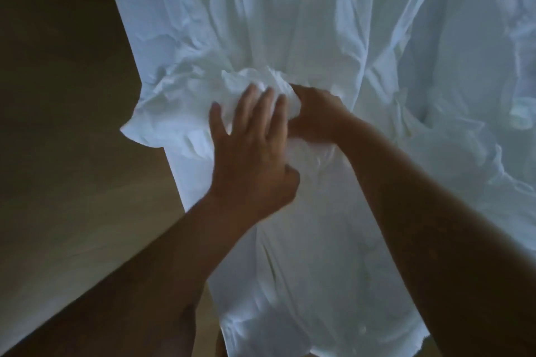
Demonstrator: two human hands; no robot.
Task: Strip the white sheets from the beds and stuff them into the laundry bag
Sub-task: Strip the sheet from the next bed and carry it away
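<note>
The sheet (362,38) lies rumpled on the bed, only partly gathered. The right hand (314,117) has its grip around a bunch; the left hand (252,151) presses it, fingers straight. Bagging remains, with no bag visible.

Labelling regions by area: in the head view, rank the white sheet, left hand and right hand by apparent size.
1. Crumpled white fabric sheet, filling most of the view.
2. Left hand, fingers spread on it.
3. Right hand, gripping a bunch of sheet; smaller partly because it is curled.
</note>
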